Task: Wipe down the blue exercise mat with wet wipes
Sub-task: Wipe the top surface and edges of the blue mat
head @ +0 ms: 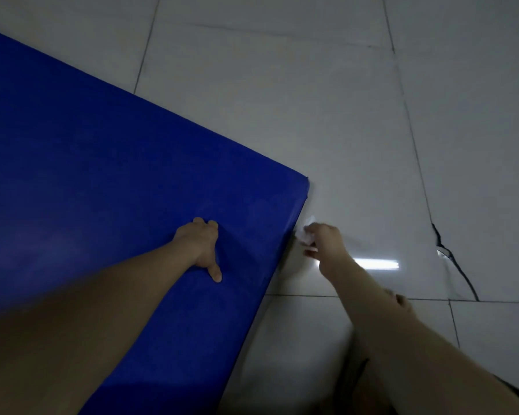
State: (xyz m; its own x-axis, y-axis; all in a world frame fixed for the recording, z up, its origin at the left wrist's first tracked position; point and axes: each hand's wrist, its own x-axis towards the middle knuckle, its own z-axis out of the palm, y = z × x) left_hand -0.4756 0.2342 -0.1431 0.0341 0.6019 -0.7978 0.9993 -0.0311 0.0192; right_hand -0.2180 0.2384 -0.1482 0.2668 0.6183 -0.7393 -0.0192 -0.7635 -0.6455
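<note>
Pale floor tiles [342,115], one of them cracked, are covered at the left by the blue mat [102,160]. The left hand [203,247] is pressed on the mat near its right edge, thumb stretched out and fingers [212,224] bent; whether the cover is gripped cannot be told. A white wipe [304,233] is pinched in the right hand [327,244] against the mat's side, just below its corner.

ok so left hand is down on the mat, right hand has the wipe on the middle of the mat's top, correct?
No. Head view: the right hand holds the wipe at the mat's side edge near the corner, not mid-top. Left hand is down on the mat.
</note>
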